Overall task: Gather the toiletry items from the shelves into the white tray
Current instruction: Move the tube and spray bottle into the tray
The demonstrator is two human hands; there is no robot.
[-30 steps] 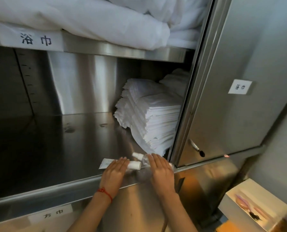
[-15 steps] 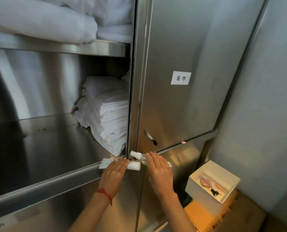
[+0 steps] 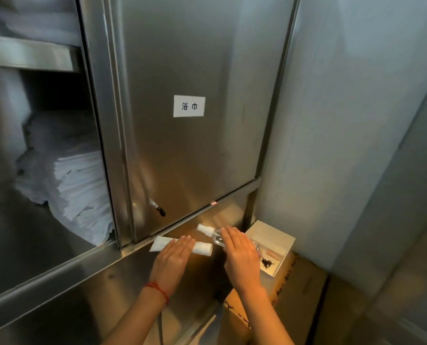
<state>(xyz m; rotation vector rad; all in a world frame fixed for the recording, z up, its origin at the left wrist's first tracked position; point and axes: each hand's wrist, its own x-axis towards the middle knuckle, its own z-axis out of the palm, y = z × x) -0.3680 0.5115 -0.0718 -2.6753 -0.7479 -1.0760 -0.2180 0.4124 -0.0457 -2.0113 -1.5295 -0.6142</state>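
Note:
In the head view my left hand (image 3: 173, 257) holds a white tube (image 3: 203, 248) crosswise, fingers lying over it, in front of the steel cabinet below the shelf edge. A clear spray bottle with a white cap (image 3: 207, 229) is held the same way by my right hand (image 3: 239, 255), just left of the white tray (image 3: 283, 245). The tray stands low at the right on a cardboard box (image 3: 304, 285). Inside it lie pink items and a small black item (image 3: 267, 262), partly hidden by my right hand.
A shut steel cabinet door (image 3: 195, 158) with a white label and a small handle (image 3: 158, 209) rises behind my hands. A stack of folded white towels (image 3: 82, 190) fills the open shelf at the left. A grey wall (image 3: 356, 145) closes the right side.
Both hands have lifted the tube and the spray bottle off the shelf edge and carried them right and down toward the tray. The view has swung right.

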